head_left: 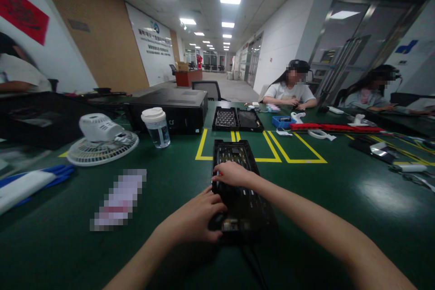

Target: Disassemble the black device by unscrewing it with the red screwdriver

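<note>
In front of me on the green table lies an open black device casing (241,192), its long side running away from me, with a circuit board (233,153) showing inside. My left hand (204,213) is at the casing's near left edge, its fingers curled over a dark part there. My right hand (234,174) reaches across the casing to its left rim, fingers bent together. A small red spot shows by the right fingertips; what they pinch, if anything, is hidden. A black cable (253,265) runs from the casing's near end toward me.
Beyond the casing are yellow tape outlines (272,159) and an open black case (226,118). On the left stand a lidded cup (157,128), a white fan (102,145) and a black computer tower (170,115). A blue tray (282,121) sits right. Other people sit around the table.
</note>
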A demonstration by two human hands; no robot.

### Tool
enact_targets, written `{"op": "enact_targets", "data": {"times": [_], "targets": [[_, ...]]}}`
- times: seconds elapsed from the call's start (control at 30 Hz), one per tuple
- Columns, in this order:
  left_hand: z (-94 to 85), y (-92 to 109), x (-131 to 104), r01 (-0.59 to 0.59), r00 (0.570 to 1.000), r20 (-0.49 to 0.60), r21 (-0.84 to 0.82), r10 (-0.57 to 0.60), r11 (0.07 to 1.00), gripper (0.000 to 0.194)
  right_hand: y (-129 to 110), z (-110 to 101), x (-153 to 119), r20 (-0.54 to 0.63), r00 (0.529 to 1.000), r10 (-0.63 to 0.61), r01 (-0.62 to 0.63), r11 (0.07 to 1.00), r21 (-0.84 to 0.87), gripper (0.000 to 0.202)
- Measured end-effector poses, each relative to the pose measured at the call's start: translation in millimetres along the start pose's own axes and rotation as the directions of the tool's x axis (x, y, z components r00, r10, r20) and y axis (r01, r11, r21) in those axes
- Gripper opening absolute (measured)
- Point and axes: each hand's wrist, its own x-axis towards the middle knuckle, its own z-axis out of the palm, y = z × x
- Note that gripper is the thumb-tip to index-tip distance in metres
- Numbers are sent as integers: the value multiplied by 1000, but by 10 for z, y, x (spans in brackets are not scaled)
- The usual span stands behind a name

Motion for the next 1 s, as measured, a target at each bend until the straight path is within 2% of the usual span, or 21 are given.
{"op": "enact_targets", "data": {"times": [0.23,0.37,0.43,0.53,0.63,0.77,0.83,1.0], "targets": [[-20,-52,-1,24,1000,0,-35,-24,999,40,89,-301,-271,-146,985,-92,118,976,182,32],[14,-75,12,17,1000,5,-21,-17,1000,43,100,-544,-513,-264,963,-60,135,952,274,27],[44,-96,22,16,1000,-4,1,-16,1000,42,118,-648,-629,-330,943,40,90,925,368,25],[93,-154,39,23,1000,-17,39,-23,999,41,176,-763,-772,-381,899,215,68,792,607,29],[118,-227,62,40,999,-34,76,-38,996,43,262,-842,-874,-446,840,309,210,572,793,28],[108,-291,97,60,998,-35,97,-57,993,43,371,-907,-946,-511,777,367,381,372,847,20],[100,-306,112,75,997,-31,101,-72,992,44,401,-918,-954,-546,742,389,446,323,835,17],[108,-348,150,106,994,-29,91,-104,990,45,417,-902,-923,-631,638,442,566,286,773,21]]}}
